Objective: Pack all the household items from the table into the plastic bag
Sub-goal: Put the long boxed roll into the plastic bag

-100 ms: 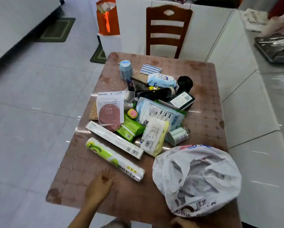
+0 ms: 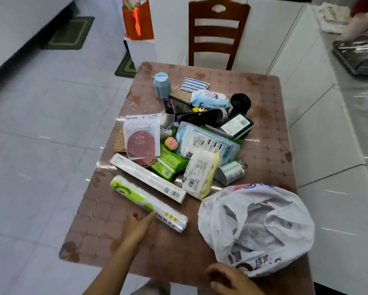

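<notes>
Plastic bag [image 2: 257,228] lying open just beyond right hand [image 2: 230,277], its fingers loosely curled, empty, left hand [image 2: 136,227] fingertips extended, touching cling-film roll [image 2: 149,203], gripping nothing

Bright, even daylight; faint shadows. Glare streaks on glossy tabletop [image 2: 264,116] and floor tiles [image 2: 40,135]. Wide-angle bowing at edges. Slight softness, motion blur on right hand [image 2: 228,279].
</notes>
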{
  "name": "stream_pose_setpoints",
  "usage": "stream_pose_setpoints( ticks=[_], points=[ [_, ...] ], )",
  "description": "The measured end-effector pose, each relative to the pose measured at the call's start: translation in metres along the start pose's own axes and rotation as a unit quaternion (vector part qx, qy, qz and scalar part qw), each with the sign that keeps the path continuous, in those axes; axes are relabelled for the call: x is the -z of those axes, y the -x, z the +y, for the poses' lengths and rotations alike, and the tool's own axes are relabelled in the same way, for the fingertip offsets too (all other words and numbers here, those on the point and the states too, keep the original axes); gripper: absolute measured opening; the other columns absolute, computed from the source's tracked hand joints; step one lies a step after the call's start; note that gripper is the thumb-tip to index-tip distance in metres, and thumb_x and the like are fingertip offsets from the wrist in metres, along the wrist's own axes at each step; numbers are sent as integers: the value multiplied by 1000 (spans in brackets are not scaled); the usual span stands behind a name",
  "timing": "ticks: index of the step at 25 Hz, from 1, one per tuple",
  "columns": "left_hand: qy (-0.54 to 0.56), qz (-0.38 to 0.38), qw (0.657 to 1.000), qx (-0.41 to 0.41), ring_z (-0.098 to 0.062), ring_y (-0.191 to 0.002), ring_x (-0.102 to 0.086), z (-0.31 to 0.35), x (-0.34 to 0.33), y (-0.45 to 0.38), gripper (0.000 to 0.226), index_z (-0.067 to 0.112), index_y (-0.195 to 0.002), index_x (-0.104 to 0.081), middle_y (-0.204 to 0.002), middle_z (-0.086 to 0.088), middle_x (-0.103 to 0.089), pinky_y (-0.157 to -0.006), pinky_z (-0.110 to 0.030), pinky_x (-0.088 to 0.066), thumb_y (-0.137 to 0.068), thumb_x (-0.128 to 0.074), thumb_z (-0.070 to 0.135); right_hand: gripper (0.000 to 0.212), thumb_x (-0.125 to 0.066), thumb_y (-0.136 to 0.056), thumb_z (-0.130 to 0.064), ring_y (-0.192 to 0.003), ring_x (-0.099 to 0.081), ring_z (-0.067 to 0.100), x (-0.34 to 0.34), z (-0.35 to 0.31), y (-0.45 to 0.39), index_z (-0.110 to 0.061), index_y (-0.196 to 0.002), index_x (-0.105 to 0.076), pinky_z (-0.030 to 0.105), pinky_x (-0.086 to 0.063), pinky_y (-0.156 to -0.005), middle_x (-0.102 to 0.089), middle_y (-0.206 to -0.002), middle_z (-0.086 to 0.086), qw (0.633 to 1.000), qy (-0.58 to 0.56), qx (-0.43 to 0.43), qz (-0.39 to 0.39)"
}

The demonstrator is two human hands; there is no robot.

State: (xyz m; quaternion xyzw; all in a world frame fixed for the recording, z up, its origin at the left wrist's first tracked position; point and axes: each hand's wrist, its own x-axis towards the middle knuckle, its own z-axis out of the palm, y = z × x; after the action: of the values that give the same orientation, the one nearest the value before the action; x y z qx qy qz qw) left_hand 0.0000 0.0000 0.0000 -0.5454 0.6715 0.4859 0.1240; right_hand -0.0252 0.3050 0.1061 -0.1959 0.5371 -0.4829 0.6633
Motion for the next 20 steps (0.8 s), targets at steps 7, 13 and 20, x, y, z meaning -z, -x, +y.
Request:
stream_pose_setpoints(
  ticks=[7,13,20],
  points=[
    [259,-55,957,115,-26,-74,-64,34,-36,-17,42,-3,-111,-62,-85,-16,-67,-53,-32,-52,-80,-75,23,22,-62,-84,-10,-81,-68,7,-19,-60,-40,-29,-88,-72,18,-50,-74,-75,-89,-3,922,77,94,367],
    [140,-58,976,-159,-23,-76,-67,60,30,98,33,11,-99,-65,-89,-7,-75,-53,-26,-57,-71,-83,14,38,-71,-75,-23,-81,-65,15,8,-80,2,-36,-109,-63,36,-52,-73,-71,-103,3,858,-26,206,470],
    [-49,-266,789,-551,-10,-73,-64,160,-67,195,40,43,-109,-60,-91,15,-65,-67,-27,-53,-74,-77,36,55,-86,-53,-41,-77,-72,16,90,-106,67,-13,-96,-68,27,-56,-66,-76,-86,2,805,-71,267,524]
  ],
)
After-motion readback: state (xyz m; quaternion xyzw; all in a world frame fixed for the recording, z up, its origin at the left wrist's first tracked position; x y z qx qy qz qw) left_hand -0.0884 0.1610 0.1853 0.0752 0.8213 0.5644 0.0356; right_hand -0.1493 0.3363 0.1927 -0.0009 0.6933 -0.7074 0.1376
